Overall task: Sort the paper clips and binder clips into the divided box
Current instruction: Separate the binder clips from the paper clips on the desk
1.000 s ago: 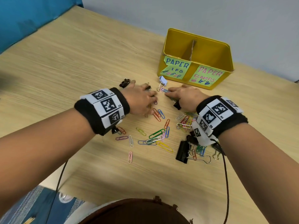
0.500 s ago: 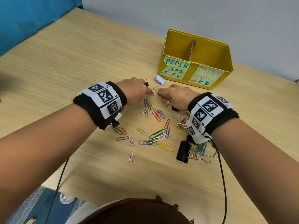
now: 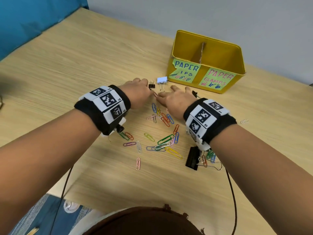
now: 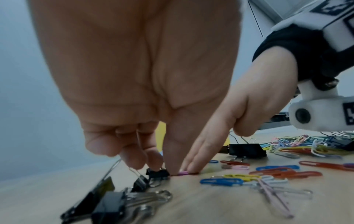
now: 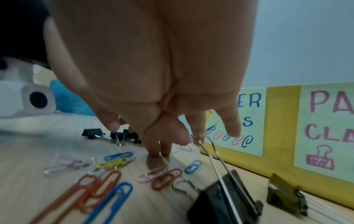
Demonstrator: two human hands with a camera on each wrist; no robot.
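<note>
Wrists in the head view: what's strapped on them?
Arms bare, no sleeves. Each wrist wears a black fabric band, left wristband and right wristband, carrying white tiles with black square fiducial markers. A white camera housing hangs beneath the band, and a thin dark cable trails off.

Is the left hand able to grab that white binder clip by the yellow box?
Probably yes. The white binder clip lies in the open just beyond the left hand, with only a small black binder clip between them.

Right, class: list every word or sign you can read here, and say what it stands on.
"PAPER ...IPS": left green label on the yellow box, corner torn.
"PAPER CLAMPS": right green label.
Wristband markers: square codes; the tiny characters beside them are unreadable.
</note>
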